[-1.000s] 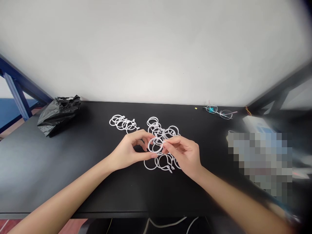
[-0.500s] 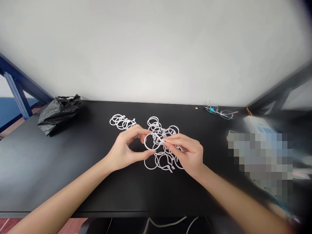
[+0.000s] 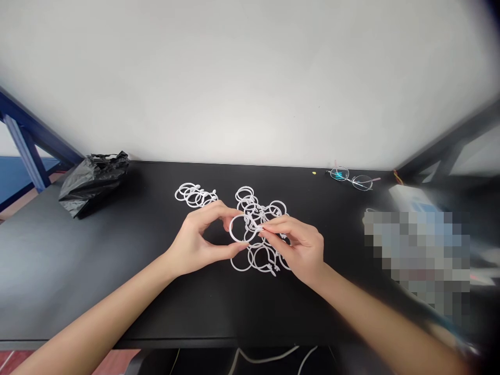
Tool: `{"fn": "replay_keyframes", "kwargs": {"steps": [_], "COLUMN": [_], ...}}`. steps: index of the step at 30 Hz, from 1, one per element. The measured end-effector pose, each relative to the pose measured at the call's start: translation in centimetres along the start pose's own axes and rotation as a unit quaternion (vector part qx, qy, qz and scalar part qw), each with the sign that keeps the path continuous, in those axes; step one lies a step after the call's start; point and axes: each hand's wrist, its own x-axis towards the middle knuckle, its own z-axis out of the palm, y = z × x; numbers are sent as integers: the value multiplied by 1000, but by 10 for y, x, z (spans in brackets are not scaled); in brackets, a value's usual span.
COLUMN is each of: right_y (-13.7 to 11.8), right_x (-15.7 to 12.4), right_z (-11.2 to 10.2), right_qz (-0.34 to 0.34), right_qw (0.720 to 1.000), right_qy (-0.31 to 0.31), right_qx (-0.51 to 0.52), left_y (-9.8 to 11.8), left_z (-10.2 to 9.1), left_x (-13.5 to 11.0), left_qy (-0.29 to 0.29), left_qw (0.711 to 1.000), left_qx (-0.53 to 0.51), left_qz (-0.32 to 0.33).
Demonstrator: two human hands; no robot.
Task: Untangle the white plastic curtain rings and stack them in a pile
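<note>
Both my hands hold one white plastic ring (image 3: 233,233) just above a black table (image 3: 117,291). My left hand (image 3: 199,238) pinches its left side between thumb and forefinger. My right hand (image 3: 299,246) pinches the ring's right side, where its clasp is. Below and behind the hands lies a loose pile of white rings (image 3: 262,229). A second, smaller bunch of white rings (image 3: 194,195) lies to the back left of my left hand.
A crumpled black plastic bag (image 3: 91,179) sits at the table's back left. A pair of glasses (image 3: 350,179) lies at the back right by the wall. A blurred-out patch covers things on the right. White cables (image 3: 269,358) hang below the front edge.
The ring held by both hands has shifted a little to the left and turned more face-on. Both hands stay over the pile.
</note>
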Motion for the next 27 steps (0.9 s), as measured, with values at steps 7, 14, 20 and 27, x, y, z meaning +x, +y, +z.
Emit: {"fn": "replay_keyframes", "kwargs": {"steps": [7,14,20,27], "right_y": [-1,-2,-1,2], "right_x": [-1,-3,-3,-3], "right_z": [1,3,4,3], "right_qz": [15,23,36,84], "right_qw": [1000,999,999,996], "right_qy": [-4,-4,-7,-2], "right_qx": [16,28,-11,12], "left_y": [0,1,0,-7], "left_z": [0,2,-3,-21], "left_x": [0,-1,3,10], "left_qy": [10,5,-27,0], "left_qw": [1000,999,1000,986], "left_qx": [-5,-27,9,166], "left_qz": [-2,-17,-10,-16]}}
